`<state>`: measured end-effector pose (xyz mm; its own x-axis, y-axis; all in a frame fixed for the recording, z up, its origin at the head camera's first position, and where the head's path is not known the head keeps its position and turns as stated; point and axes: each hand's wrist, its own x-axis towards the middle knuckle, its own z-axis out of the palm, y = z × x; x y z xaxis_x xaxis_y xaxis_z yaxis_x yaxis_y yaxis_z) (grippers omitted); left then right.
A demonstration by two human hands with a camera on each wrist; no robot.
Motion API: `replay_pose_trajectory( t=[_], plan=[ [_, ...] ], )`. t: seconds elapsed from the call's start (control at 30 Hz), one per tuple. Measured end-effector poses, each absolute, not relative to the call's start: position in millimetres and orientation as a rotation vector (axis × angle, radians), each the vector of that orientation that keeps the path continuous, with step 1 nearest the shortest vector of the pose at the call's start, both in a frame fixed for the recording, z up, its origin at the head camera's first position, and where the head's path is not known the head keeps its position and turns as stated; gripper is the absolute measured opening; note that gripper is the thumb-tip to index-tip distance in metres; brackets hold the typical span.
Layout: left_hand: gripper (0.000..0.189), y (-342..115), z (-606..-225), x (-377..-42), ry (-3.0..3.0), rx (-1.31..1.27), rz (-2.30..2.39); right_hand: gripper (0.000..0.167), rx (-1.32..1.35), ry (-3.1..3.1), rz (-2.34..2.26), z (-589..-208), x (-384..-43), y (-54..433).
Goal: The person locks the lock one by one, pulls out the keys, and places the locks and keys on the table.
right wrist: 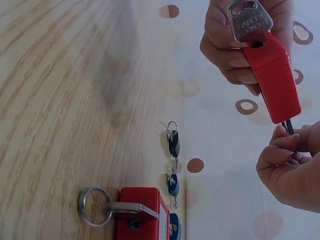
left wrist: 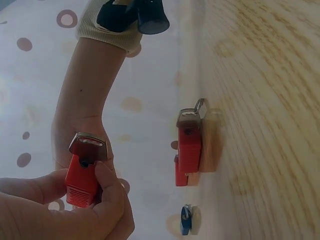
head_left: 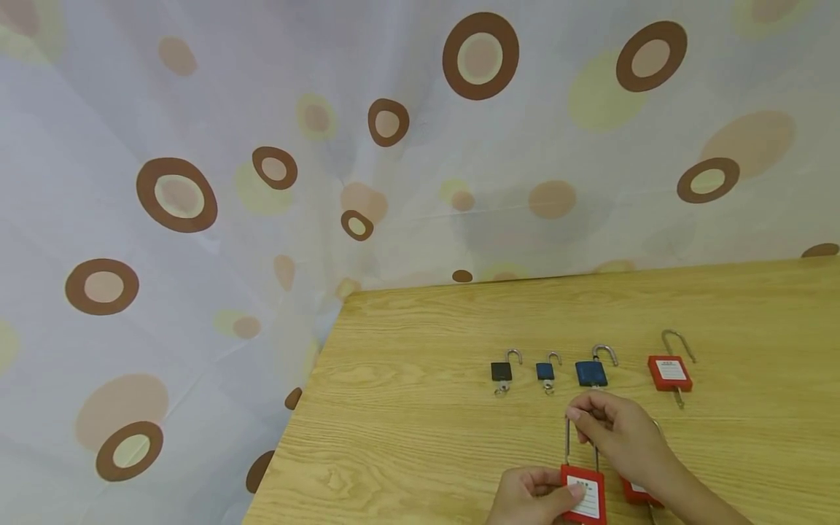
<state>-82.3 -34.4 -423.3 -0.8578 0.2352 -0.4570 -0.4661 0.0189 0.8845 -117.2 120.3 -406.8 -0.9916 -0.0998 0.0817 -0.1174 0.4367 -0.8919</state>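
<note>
A red padlock (head_left: 593, 503) with a white label and a long metal shackle is held between both hands above the wooden table. My left hand (head_left: 530, 497) grips its body, the thumb lying across the label. At the top of the shackle, my right hand (head_left: 620, 432) pinches the metal with thumb and fingertips. A key (right wrist: 250, 22) stamped "safety lockout" sticks out of the base of the held padlock in the right wrist view. Partly hidden under my right forearm lies another red padlock (head_left: 634, 492); in the right wrist view its key carries a ring (right wrist: 95, 206).
Behind the hands, a row of padlocks with raised shackles and keys lies on the wooden table (head_left: 394, 408): black (head_left: 502, 372), small blue (head_left: 545, 371), larger blue (head_left: 592, 374) and red (head_left: 671, 373). A spotted curtain (head_left: 420, 168) borders the table's back and left sides.
</note>
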Motion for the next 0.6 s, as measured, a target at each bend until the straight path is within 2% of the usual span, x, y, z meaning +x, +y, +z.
replay_pose_trajectory(
  t=[0.23, 0.47, 0.6],
  plan=[
    [0.021, -40.2, -421.0, -85.7, 1.876, -0.125, 1.919, 0.013, 0.446, -2.532, 1.756, -412.1, -114.9, 119.2],
    [0.021, -39.7, -417.3, -86.8, 1.850, -0.124, 1.907, 0.012, 0.324, -2.543, 1.741, -412.2, -113.9, 115.4],
    [0.023, -40.1, -416.0, -89.3, 1.855, -0.135, 1.921, 0.029, 0.122, -2.532, 1.871, -414.6, -112.1, 116.2]
  ],
)
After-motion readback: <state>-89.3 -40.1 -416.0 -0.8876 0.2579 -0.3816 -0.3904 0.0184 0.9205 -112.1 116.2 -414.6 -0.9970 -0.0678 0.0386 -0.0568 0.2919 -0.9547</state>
